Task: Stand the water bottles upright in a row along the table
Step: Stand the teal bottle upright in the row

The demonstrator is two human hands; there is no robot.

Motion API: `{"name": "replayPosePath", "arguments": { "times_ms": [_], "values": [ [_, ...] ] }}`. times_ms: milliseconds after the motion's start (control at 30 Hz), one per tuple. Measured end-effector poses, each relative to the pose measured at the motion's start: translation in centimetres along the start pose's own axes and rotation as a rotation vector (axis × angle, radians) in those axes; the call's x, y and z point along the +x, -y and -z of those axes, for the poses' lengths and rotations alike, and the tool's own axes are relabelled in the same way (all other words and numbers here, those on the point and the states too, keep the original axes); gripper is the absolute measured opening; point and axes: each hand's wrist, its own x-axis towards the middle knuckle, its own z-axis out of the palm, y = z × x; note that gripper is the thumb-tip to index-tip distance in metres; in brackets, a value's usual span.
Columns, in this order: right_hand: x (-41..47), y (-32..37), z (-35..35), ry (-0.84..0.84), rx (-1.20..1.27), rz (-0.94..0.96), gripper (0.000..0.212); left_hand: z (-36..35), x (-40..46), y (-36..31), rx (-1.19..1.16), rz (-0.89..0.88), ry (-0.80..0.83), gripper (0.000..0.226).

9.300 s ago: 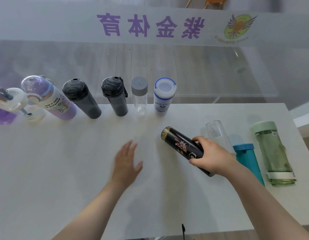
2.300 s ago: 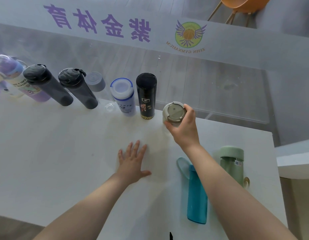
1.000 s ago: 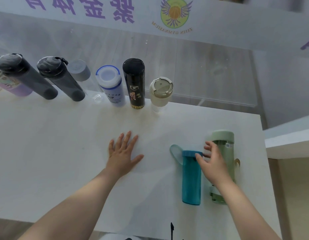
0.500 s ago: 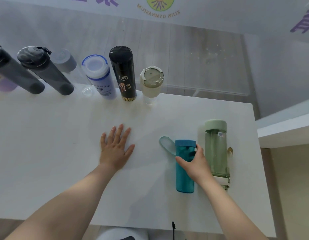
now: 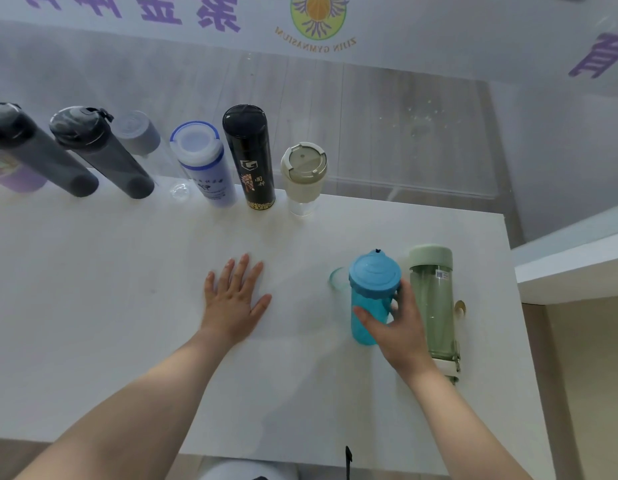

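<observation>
Right hand (image 5: 401, 327) first: my fingers are wrapped around the body of the teal bottle (image 5: 371, 299), thumb on the near left side and the others curled around its right. That bottle is tipped up off its side, its blue lid toward the camera and its base down near the tabletop (image 5: 127, 306); whether the base sits flat I cannot tell. A pale translucent loop (image 5: 337, 278) shows just left of the lid.

Just beside my right hand, on its right, the green bottle (image 5: 434, 303) lies on its side, its mint cap pointing away from me and its white base end toward the near edge. It is close against the back of my fingers.

Left hand (image 5: 236, 299) lies palm down on the tabletop with fingers spread, holding nothing, well apart from the teal bottle.

Along the far edge the row stands upright. From the right: a clear bottle with a cream lid (image 5: 304, 174), the black flask (image 5: 250, 157) just beside it, then the white bottle with a blue rim (image 5: 203, 164), a clear bottle with a grey cap (image 5: 137, 133), two dark grey bottles (image 5: 103, 150) (image 5: 33, 150), and a purple one (image 5: 16, 176) partly hidden at the left frame edge. Space on the tabletop is open to the right of the cream-lidded bottle.
</observation>
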Motion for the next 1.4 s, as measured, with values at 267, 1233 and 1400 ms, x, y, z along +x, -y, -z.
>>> {"name": "replayPosePath", "arguments": {
  "times_ms": [267, 1233, 1400],
  "values": [
    [-2.5, -1.8, 0.6, 0.008, -0.072, 0.102, 0.077, 0.0, 0.0, 0.0, -0.023, 0.001, -0.002, 0.066],
    [13.9, 1.5, -3.6, 0.008, -0.133, 0.117, 0.071, -0.1, -0.3, -0.3, 0.006, -0.003, -0.061, 0.066],
    [16.7, 1.9, -4.3, 0.021, -0.119, 0.135, 0.075, 0.3, -0.4, -0.5, 0.008, 0.001, -0.049, 0.065]
  ]
}}
